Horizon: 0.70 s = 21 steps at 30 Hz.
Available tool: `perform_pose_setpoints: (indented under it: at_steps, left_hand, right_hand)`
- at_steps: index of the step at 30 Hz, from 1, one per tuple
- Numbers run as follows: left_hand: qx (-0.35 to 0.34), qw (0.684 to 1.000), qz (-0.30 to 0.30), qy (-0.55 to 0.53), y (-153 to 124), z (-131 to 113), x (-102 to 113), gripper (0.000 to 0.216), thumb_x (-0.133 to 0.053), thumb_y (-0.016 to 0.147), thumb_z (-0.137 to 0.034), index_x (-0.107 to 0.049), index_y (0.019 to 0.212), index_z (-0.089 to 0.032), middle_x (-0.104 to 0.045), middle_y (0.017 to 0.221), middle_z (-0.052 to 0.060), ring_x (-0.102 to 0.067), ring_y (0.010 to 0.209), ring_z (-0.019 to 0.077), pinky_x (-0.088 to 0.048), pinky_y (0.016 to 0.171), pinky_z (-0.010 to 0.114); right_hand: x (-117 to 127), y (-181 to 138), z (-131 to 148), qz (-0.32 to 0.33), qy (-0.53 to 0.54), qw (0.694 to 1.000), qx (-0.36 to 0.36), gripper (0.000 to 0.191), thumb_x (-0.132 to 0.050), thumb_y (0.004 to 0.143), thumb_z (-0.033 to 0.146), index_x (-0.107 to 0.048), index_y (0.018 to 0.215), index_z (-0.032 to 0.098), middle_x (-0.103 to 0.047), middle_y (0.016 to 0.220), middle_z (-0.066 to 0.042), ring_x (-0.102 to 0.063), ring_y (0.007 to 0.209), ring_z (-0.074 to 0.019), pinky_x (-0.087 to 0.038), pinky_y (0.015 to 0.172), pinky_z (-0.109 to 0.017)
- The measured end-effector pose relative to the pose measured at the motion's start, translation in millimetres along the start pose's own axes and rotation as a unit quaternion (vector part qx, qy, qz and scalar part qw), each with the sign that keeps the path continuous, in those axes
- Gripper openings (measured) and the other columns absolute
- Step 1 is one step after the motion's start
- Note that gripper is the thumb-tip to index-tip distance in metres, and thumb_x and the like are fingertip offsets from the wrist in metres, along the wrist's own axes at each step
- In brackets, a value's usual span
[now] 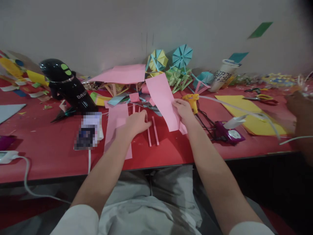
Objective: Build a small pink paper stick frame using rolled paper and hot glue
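Observation:
My right hand (pixel 183 111) pinches a pink paper piece (pixel 162 101) along its right edge and holds it raised and tilted over the table. My left hand (pixel 137 123) is above the right part of a pink paper sheet (pixel 116 122) lying on the table. Its fingers are curved, with thumb and index finger apart. Two narrow pink paper strips (pixel 156 130) lie close to its fingertips, the nearer one partly hidden by the thumb. Whether that hand touches the strip is not clear.
Behind lie paper scraps, a pink paper-topped model (pixel 122 74) and folded paper umbrellas (pixel 182 56). A black bottle (pixel 70 86) and blurred phone-like item (pixel 89 130) are left. Right are a yellow glue gun (pixel 193 101), purple box (pixel 230 133), yellow paper (pixel 251 114), scissors (pixel 262 98) and another person's arm (pixel 302 120).

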<state>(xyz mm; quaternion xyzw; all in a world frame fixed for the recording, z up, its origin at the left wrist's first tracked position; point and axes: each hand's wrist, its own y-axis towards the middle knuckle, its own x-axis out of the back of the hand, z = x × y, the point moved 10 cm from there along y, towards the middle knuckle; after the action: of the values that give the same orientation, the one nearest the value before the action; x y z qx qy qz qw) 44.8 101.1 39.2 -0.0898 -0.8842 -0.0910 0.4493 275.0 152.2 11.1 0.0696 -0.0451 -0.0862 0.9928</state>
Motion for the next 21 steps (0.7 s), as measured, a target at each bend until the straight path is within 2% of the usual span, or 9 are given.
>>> perform_pose_setpoints:
  at_steps: [3,7,13,17,21]
  left_hand:
    - [0.008,0.999,0.019,-0.045,-2,-2,-10,0.028,-0.073,0.063,-0.016,-0.049,0.074,-0.024,-0.061,0.074,0.006,-0.061,0.102,0.038,-0.043,0.089,0.047]
    - [0.021,0.997,0.018,-0.078,0,0,-13,0.031,-0.071,0.06,-0.009,-0.048,0.074,-0.024,-0.06,0.077,0.007,-0.06,0.108,0.0404,-0.041,0.093,0.05]
    - [0.013,0.999,0.015,-0.028,-1,-7,-8,0.025,-0.069,0.064,-0.011,-0.049,0.072,-0.023,-0.062,0.078,0.01,-0.063,0.097,0.042,-0.044,0.087,0.056]
    - [0.004,1.0,0.003,-0.019,-1,-9,-4,0.022,-0.069,0.066,-0.013,-0.05,0.072,-0.023,-0.062,0.076,0.009,-0.064,0.093,0.0377,-0.047,0.085,0.051]
    - [0.001,0.999,0.008,0.038,-3,-12,-3,0.016,-0.066,0.072,-0.017,-0.054,0.081,-0.022,-0.065,0.085,0.01,-0.064,0.091,0.0322,-0.048,0.08,0.045]
  right_hand:
    - [0,0,0,-0.001,0.0,1.0,-0.001,0.025,-0.065,0.066,0.045,-0.055,0.074,0.023,-0.06,0.077,-0.001,-0.055,0.079,-0.019,-0.045,0.074,-0.034]
    - [1,-1,0,-0.007,0.02,1.0,-0.007,0.022,-0.066,0.064,0.04,-0.054,0.071,0.023,-0.059,0.076,-0.001,-0.054,0.076,-0.0178,-0.044,0.074,-0.033]
    - [0,-3,1,-0.002,0.031,0.999,-0.014,0.02,-0.066,0.065,0.038,-0.055,0.072,0.023,-0.06,0.077,-0.001,-0.055,0.076,-0.0182,-0.045,0.073,-0.034]
    - [1,-3,1,-0.006,0.02,1.0,-0.014,0.018,-0.065,0.067,0.037,-0.056,0.073,0.022,-0.061,0.076,-0.001,-0.055,0.076,-0.0177,-0.045,0.073,-0.033]
    - [4,-2,1,-0.023,0.03,0.999,-0.017,0.018,-0.065,0.067,0.036,-0.06,0.076,0.021,-0.063,0.078,-0.001,-0.055,0.074,-0.0158,-0.047,0.07,-0.03]
